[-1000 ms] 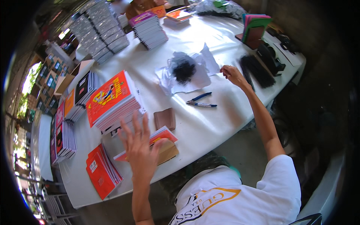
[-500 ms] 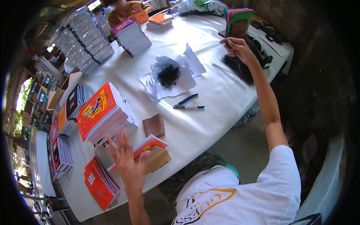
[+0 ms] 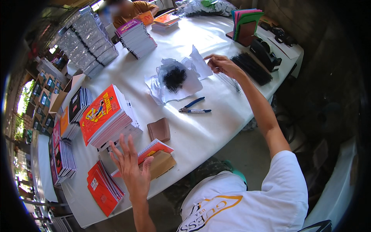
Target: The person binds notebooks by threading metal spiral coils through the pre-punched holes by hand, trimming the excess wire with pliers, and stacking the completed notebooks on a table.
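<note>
My left hand (image 3: pixel 132 170) is open, its fingers spread over a red-covered notebook (image 3: pixel 157 147) and a folded brown cardboard piece (image 3: pixel 161 165). My right hand (image 3: pixel 224 65) reaches across the table with its fingers drawn together; anything they hold is too small to make out. Under it lie thin silvery spiral coils (image 3: pixel 228 82), and to its right a bundle of black spiral coils (image 3: pixel 253 69). Left of this hand, a heap of small black pieces (image 3: pixel 174 79) rests on crumpled white paper (image 3: pixel 154 92). Blue-handled cutting pliers (image 3: pixel 194 107) lie in front of the paper.
Notebook stacks stand at the left, including a red-covered one (image 3: pixel 101 116) and red spiral notebooks (image 3: pixel 103 189). A brown block (image 3: pixel 159 130) sits mid-table. Farther off are a purple-topped stack (image 3: pixel 135 38), wrapped stacks (image 3: pixel 88 44), a tape dispenser (image 3: pixel 266 53), coloured sheets (image 3: pixel 247 25) and a seated person (image 3: pixel 129 11).
My right hand has come down and left from beside the coloured sheets toward the crumpled paper, uncovering the black coils. My left hand has hardly moved. The far person's raised hand no longer shows.
</note>
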Motion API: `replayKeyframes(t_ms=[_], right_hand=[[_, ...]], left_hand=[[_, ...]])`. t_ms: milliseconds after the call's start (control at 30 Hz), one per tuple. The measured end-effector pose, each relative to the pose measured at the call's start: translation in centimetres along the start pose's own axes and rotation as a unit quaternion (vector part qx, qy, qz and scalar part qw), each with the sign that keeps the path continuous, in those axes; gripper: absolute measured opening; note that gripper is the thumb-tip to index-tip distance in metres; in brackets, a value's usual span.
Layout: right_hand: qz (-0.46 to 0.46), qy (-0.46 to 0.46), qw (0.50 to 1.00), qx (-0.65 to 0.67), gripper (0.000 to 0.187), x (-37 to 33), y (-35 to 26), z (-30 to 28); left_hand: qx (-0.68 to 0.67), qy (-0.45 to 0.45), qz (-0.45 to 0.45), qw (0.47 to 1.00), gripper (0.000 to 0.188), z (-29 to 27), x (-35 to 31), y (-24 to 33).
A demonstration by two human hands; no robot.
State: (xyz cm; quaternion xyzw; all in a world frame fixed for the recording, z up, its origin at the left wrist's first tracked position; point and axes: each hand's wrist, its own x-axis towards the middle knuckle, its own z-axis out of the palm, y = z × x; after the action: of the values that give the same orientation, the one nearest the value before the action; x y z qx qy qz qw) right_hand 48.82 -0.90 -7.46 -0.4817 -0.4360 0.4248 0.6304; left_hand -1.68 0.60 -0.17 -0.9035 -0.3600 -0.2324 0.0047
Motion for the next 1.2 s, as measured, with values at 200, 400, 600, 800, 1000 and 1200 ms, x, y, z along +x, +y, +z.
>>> replayKeyframes(t_ms=[200, 400, 600, 800, 1000, 1200], right_hand=[[0.056, 0.251, 0.641, -0.723, 0.036, -2.7, 1.8, -1.9], [0.065, 0.191, 0.670, -0.714, 0.029, -7.9, 5.0, -2.3], [0.030, 0.158, 0.708, -0.687, 0.028, -9.1, 2.5, -3.7], [0.171, 0.054, 0.710, -0.681, 0.035, -8.1, 1.5, -2.2], [0.123, 0.011, 0.767, -0.629, 0.031, -6.9, 0.6, -1.8], [0.185, 0.021, 0.898, -0.399, 0.032, -6.3, -0.5, -2.5]], left_hand=[[-0.001, 0.028, -0.018, 0.999, 0.081, -0.2, -0.8, -0.5], [-0.017, 0.057, -0.008, 0.998, 0.079, -0.7, -1.4, -0.8], [-0.017, 0.082, -0.012, 0.996, 0.074, -1.4, -1.5, -0.3], [0.011, 0.093, -0.006, 0.996, 0.070, -1.1, -2.2, -0.7], [0.017, 0.103, -0.006, 0.994, 0.069, -1.8, -2.7, -0.9], [0.001, 0.107, -0.018, 0.994, 0.067, -2.2, -3.2, -1.1]])
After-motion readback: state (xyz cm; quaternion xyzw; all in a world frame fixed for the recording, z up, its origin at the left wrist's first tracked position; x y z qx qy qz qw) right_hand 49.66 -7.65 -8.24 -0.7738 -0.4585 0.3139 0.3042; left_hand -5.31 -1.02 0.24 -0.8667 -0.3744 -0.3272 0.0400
